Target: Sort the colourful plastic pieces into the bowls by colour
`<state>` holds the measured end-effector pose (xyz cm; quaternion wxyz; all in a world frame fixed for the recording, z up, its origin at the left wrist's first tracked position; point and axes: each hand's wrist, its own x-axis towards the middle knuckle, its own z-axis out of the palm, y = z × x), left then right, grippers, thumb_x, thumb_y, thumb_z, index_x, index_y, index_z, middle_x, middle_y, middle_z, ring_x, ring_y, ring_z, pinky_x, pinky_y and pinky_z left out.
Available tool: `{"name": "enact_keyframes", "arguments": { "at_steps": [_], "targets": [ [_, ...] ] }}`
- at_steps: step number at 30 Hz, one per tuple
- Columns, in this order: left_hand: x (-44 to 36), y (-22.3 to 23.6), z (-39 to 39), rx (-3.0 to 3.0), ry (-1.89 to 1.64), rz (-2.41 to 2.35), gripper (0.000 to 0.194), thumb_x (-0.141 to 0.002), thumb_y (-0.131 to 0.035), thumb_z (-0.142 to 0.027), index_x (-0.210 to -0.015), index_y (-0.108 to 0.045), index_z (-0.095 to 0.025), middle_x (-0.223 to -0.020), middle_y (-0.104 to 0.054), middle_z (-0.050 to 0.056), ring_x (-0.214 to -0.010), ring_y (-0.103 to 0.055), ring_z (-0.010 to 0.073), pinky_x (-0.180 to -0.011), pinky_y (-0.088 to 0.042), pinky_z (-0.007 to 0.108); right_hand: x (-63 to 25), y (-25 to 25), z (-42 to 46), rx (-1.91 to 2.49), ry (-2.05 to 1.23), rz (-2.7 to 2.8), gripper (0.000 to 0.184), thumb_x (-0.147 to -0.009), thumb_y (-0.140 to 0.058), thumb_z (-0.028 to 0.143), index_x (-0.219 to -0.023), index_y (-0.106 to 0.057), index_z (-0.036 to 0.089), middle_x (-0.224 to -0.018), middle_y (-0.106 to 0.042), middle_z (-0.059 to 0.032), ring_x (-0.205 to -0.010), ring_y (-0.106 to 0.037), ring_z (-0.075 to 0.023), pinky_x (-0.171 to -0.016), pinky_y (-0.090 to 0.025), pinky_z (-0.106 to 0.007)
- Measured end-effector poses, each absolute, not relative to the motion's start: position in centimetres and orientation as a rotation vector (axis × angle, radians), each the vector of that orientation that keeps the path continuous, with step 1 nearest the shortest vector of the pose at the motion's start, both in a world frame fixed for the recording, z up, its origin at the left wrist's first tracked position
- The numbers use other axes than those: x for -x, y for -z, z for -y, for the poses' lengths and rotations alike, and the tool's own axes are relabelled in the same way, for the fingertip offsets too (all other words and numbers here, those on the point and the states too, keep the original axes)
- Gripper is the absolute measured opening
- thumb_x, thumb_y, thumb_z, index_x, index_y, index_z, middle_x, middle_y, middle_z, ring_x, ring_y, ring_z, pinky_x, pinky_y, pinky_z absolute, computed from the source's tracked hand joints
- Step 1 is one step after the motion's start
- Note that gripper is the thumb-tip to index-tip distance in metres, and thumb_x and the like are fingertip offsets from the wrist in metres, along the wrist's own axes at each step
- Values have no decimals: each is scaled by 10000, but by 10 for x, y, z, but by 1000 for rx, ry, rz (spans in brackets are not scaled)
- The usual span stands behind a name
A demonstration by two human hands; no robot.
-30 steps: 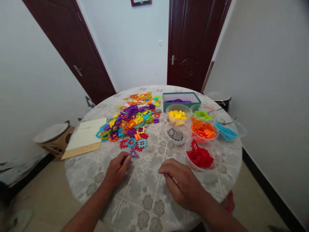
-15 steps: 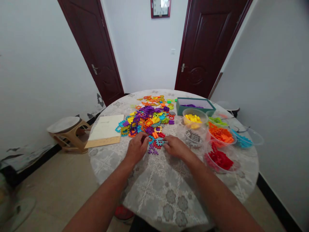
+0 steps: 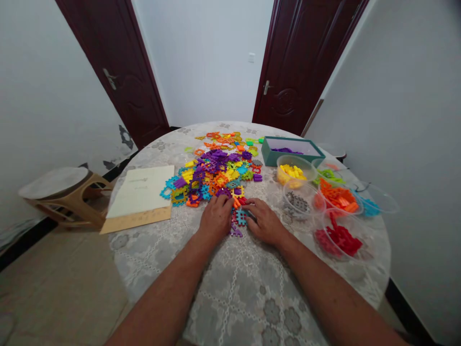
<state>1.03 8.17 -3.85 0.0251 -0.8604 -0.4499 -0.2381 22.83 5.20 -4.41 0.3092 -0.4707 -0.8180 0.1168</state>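
My left hand lies at the front edge of a mixed pile of coloured plastic building pieces. Its fingers stretch forward over the pieces, and the tips are partly hidden. On the right, my right hand reaches in with fingers apart, its fingertips by a red piece. Between the two hands lie a light-blue square piece and some orange pieces. A purple triangular piece sits just in front of them. Neither hand visibly lifts anything.
Clear plastic bowls hold sorted pieces: yellow, grey, orange, red, green and blue. A green box with purple pieces stands behind. Paper lies left. A stool stands beside the table.
Both hands have moved forward from the near tablecloth to the pile's front edge and closer together. The camera view has shifted. The bowls and box stay in place.
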Motion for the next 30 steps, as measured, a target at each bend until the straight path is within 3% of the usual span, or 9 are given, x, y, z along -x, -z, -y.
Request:
{"name": "enact_keyframes", "arguments": {
  "at_steps": [6, 9, 11, 15, 18, 22, 30],
  "targets": [
    [7, 32, -77, 2759, 954, 1373, 351, -951, -477, -100, -1256, -639, -162, -1166, -650, 143, -1091, -584, 273, -984, -505, 442, -231, 35, -47, 1219, -422, 2134, 303, -907, -645, 214, -1210, -650, 211, -1355, -593, -130, -1281, -542, -266, -1113, -435, -472],
    [15, 26, -76, 2770, 970, 1376, 343, -918, -501, -89, -1219, -647, -164, -1146, -659, 138, -1103, -592, 275, -993, -494, 448, -231, 33, -46, 1297, -515, 2047, 238, -896, -656, 255, -1126, -621, 205, -1113, -647, -69, -1001, -615, -212, -895, -499, -360],
    [18, 22, -75, 2789, 892, 1377, 292, -907, -556, -136, -1178, -659, -180, -1116, -661, 129, -1080, -597, 279, -977, -492, 450, -231, 33, -46, 1381, -587, 1959, 184, -895, -640, 278, -1062, -601, 209, -901, -625, -1, -790, -580, -171, -737, -459, -300],
    [18, 17, -68, 2831, 682, 1386, 194, -882, -691, -321, -1045, -688, -215, -1080, -647, 115, -1019, -599, 287, -911, -496, 445, -233, 38, -51, 1423, -701, 1751, 115, -894, -596, 291, -983, -575, 222, -735, -547, 54, -675, -520, -150, -640, -391, -268],
    [18, 18, -66, 2827, 629, 1389, 179, -893, -699, -355, -1010, -694, -220, -1094, -636, 112, -1021, -601, 279, -895, -500, 429, -237, 41, -54, 1373, -741, 1679, 182, -881, -592, 293, -1045, -603, 215, -770, -572, 43, -700, -537, -154, -649, -413, -265],
    [18, 21, -68, 2825, 652, 1337, 137, -939, -648, -325, -1002, -695, -213, -1107, -644, 114, -1046, -602, 268, -906, -504, 411, -240, 44, -56, 1331, -747, 1698, 404, -893, -582, 302, -1281, -632, 205, -917, -667, 0, -773, -595, -166, -715, -467, -283],
    [10, 19, -71, 2759, 1086, 1313, 299, -1086, -379, -343, -993, -623, -197, -960, -649, 79, -927, -598, 202, -870, -500, 338, -238, 48, -60, 1330, -707, 1621, 333, -921, -564, 327, -1211, -663, 195, -974, -738, -33, -817, -648, -193, -768, -494, -307]
  ]
}}
